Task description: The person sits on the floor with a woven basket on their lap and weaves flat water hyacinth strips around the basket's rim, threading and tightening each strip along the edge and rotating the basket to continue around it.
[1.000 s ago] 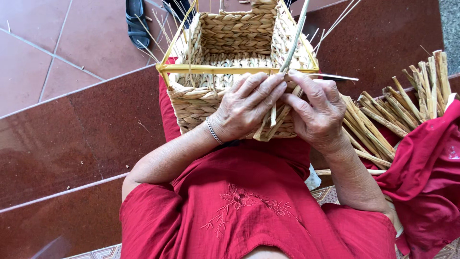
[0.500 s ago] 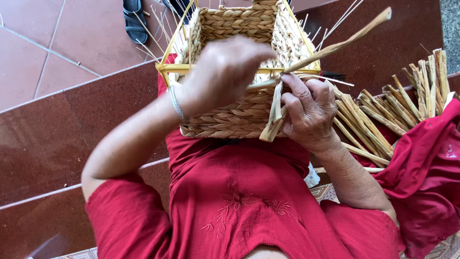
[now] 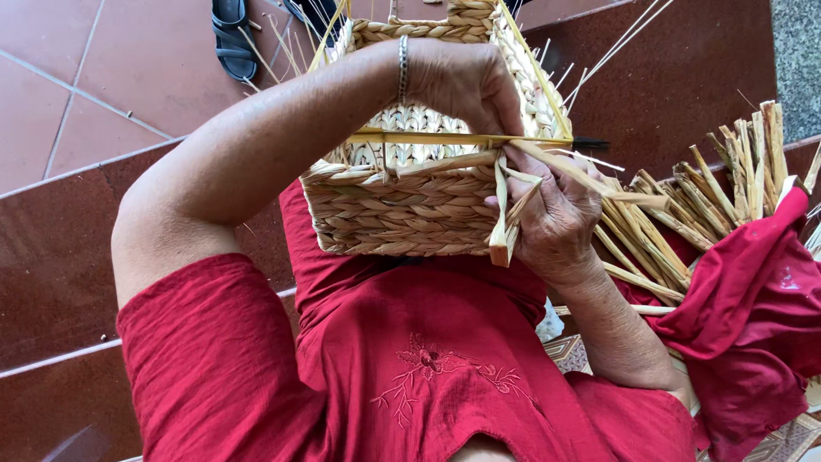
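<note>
We see a pale tan woven basket, a red embroidered blouse, reddish-brown floor tiles, straw-coloured reeds and a black sandal.

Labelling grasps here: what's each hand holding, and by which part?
Left hand grips the woven basket at its upper rim. Right hand pinches flat straw strands against the basket's near right corner with its fingers.

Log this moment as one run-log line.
left hand: gripping flat straw strand at rim | right hand: pressing square woven straw basket corner | bundle of dried straw stalks: beside right hand
</note>
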